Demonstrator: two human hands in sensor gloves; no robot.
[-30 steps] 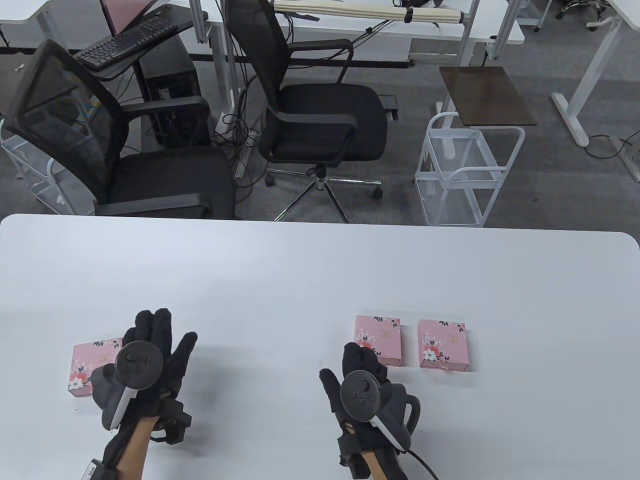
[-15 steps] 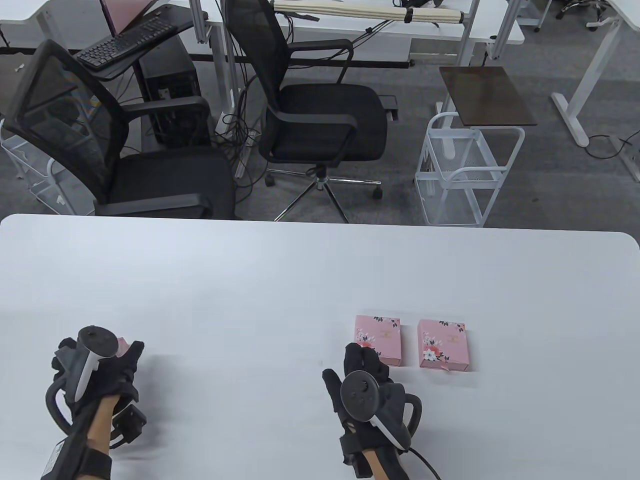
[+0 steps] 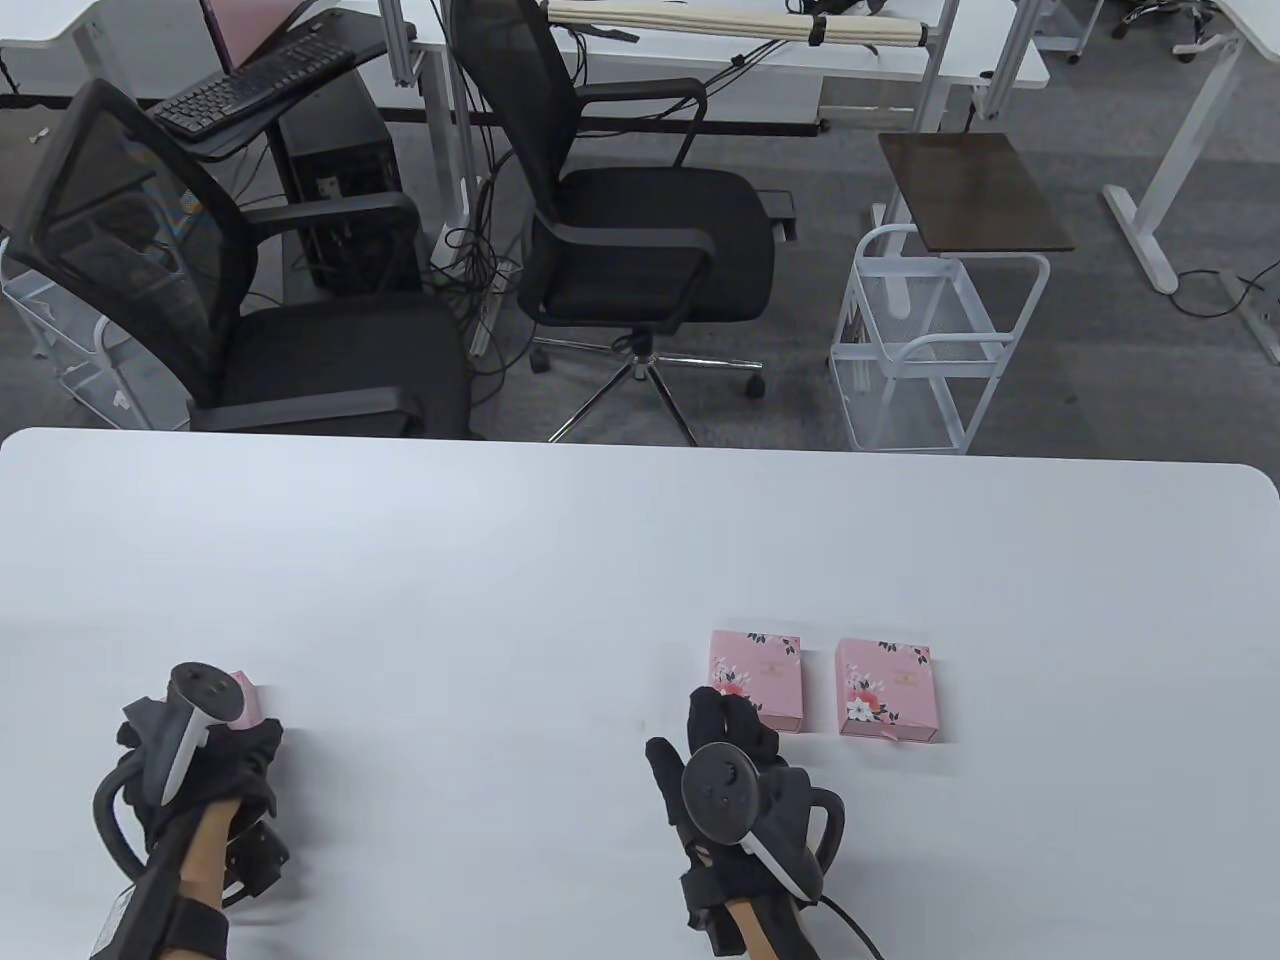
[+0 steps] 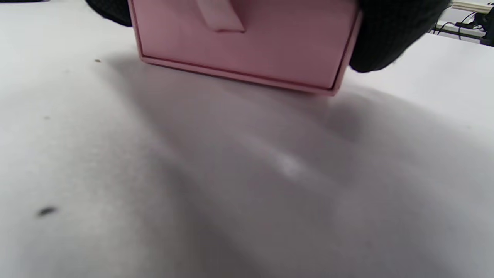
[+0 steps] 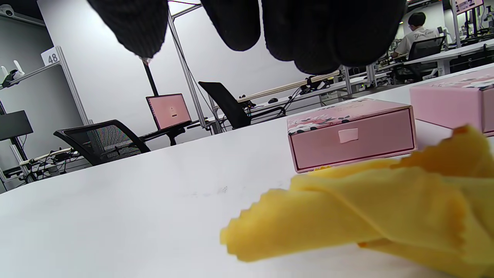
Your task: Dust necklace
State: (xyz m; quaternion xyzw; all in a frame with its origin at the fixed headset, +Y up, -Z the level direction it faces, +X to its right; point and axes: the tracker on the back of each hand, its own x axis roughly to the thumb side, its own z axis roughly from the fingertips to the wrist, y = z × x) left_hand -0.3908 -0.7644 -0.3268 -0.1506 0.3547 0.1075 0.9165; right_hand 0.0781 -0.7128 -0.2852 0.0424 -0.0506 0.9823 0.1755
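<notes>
Even, bright overhead light falls on the white worktop (image 3: 600, 560), leaving only soft, faint shadows beside the hands. The table view is sharp, its straight lines bowing slightly toward the edges. In the left wrist view the pink box (image 4: 247, 42) is blurred and casts a broad grey shadow toward the near side. The yellow cloth (image 5: 366, 212) close to the right wrist lens is out of focus.

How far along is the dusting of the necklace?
It has barely started. No necklace is out: the two pink boxes on the table look closed. In hand: the left hand grips a third pink box, its drawer shut. The right hand hovers over a yellow cloth, not gripping it. Left: opening a box, taking out the necklace, wiping.
</notes>
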